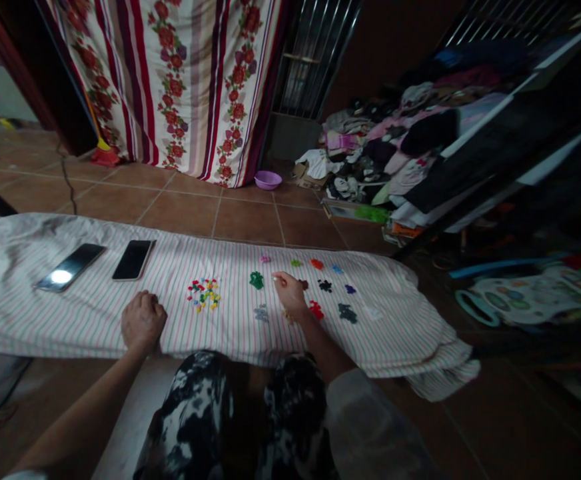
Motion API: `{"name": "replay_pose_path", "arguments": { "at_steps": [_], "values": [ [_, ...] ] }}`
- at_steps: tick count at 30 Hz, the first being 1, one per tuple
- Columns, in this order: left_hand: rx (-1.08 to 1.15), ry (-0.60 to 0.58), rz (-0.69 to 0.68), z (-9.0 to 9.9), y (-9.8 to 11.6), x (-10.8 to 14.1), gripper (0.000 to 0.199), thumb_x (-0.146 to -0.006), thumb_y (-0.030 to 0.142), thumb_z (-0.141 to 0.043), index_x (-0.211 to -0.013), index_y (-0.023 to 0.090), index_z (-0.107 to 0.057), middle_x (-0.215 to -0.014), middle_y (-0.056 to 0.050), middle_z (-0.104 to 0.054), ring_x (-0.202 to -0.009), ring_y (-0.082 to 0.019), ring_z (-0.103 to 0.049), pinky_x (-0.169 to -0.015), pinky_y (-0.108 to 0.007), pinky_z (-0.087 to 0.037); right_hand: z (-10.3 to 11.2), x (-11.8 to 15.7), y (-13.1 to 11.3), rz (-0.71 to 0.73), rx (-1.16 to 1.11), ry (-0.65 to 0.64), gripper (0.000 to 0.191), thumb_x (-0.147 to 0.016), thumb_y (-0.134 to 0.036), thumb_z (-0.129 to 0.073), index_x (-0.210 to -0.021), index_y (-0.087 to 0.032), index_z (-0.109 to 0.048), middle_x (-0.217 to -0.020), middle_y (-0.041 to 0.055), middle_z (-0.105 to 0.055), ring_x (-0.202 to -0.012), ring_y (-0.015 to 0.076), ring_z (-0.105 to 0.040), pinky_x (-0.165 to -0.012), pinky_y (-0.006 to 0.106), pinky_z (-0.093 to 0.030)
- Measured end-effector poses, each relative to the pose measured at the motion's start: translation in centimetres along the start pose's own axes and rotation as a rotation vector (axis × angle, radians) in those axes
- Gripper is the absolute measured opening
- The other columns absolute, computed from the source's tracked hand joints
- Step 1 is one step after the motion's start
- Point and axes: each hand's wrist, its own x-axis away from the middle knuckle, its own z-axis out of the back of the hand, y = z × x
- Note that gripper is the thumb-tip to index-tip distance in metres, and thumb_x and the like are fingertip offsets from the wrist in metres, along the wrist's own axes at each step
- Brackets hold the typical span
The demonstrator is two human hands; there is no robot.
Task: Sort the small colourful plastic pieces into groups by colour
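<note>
My left hand (143,321) rests on the striped cloth (90,320) with its fingers curled; nothing shows in it. Over the small colour piles, my right hand (289,291) pinches a tiny white piece (275,276) between thumb and finger. A mixed pile of red, yellow and green pieces (204,294) lies between my hands. Just left of my right hand is a green pile (256,279), with a grey pile (261,313) below it. Red (316,309), black (325,285) and dark grey (347,313) piles lie to its right. My right hand partly covers a brown pile (304,285).
Two phones (70,267) (133,260) lie at the cloth's left. Pink, lime, orange and blue piles (337,269) line the far side. Beyond are a purple bowl (268,180), a floral curtain (190,87) and heaped clothes (385,140). My knees are at the near edge.
</note>
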Motion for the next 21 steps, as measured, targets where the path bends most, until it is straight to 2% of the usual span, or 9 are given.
{"name": "replay_pose_path", "arguments": {
  "at_steps": [4, 8, 14, 21],
  "values": [
    [-0.024, -0.039, 0.005, 0.3, 0.1, 0.0, 0.028, -0.081, 0.022, -0.042, -0.099, 0.014, -0.061, -0.114, -0.015, -0.062, -0.104, -0.026, -0.057, -0.092, -0.041, -0.042, 0.9, 0.7, 0.5, 0.014, -0.050, 0.025, 0.031, -0.071, -0.028, -0.046, -0.088, -0.018, -0.070, -0.073, 0.0029, -0.068, -0.064, 0.0160, -0.060, -0.064, 0.026, -0.048],
    [-0.052, -0.057, 0.021, 0.4, 0.2, 0.0, 0.027, -0.082, 0.022, -0.042, -0.099, 0.015, -0.061, -0.118, -0.013, -0.062, -0.106, -0.025, -0.058, -0.093, -0.038, -0.042, 2.1, 1.8, 0.7, 0.033, -0.057, 0.096, 0.027, -0.068, -0.028, -0.048, -0.081, -0.019, -0.070, -0.074, 0.0040, -0.069, -0.066, 0.0160, -0.060, -0.065, 0.026, -0.048],
    [-0.067, -0.073, 0.027, 0.8, 0.5, -0.1, 0.027, -0.083, 0.023, -0.041, -0.100, 0.015, -0.061, -0.115, -0.013, -0.063, -0.104, -0.025, -0.059, -0.092, -0.038, -0.043, 4.6, 2.9, 2.0, -0.050, 0.014, 0.133, 0.027, -0.067, -0.030, -0.047, -0.081, -0.020, -0.068, -0.071, 0.0017, -0.067, -0.065, 0.0160, -0.060, -0.066, 0.026, -0.048],
    [-0.042, -0.124, 0.051, 1.1, 0.5, -0.1, 0.029, -0.084, 0.024, -0.043, -0.103, 0.011, -0.061, -0.122, -0.018, -0.060, -0.107, -0.029, -0.058, -0.093, -0.042, -0.042, 7.6, 3.5, 4.3, -0.115, 0.044, 0.197, 0.027, -0.071, -0.035, -0.049, -0.084, -0.020, -0.067, -0.066, 0.0003, -0.064, -0.066, 0.0167, -0.060, -0.069, 0.028, -0.049]
  ]
}}
